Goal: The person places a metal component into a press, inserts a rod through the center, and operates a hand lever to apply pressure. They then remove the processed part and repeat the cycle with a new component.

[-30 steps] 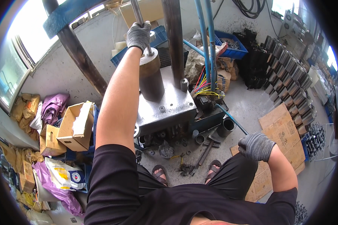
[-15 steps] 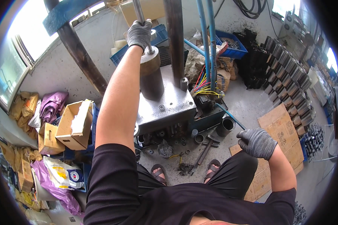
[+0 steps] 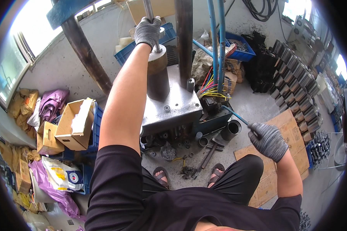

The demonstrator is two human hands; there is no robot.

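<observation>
My left hand point(image 3: 147, 32), in a grey knit glove, is wrapped round an upright metal rod point(image 3: 148, 9). The rod's lower end meets the top of a thick metal cylinder point(image 3: 158, 82), which stands upright on a steel press table point(image 3: 169, 113). To the right, my gloved right hand point(image 3: 271, 142) is closed at the outer end of a blue lever point(image 3: 235, 114). The lever slants out from a dark valve block point(image 3: 211, 104) with coloured wires. Part of the right hand's grip is hidden by its own fingers.
Dark press columns point(image 3: 184, 42) stand by the cylinder. A hammer point(image 3: 210, 154), a short tube point(image 3: 231, 130) and small metal parts lie on the floor near my feet. Flat cardboard point(image 3: 289, 134) and stacked metal sleeves point(image 3: 296, 84) are at right, open cardboard boxes point(image 3: 75, 129) at left.
The blue lever's outer end has shifted slightly away from me, and my right hand has moved with it, its fingers looking looser. My left hand stays on the rod; the view has shifted slightly.
</observation>
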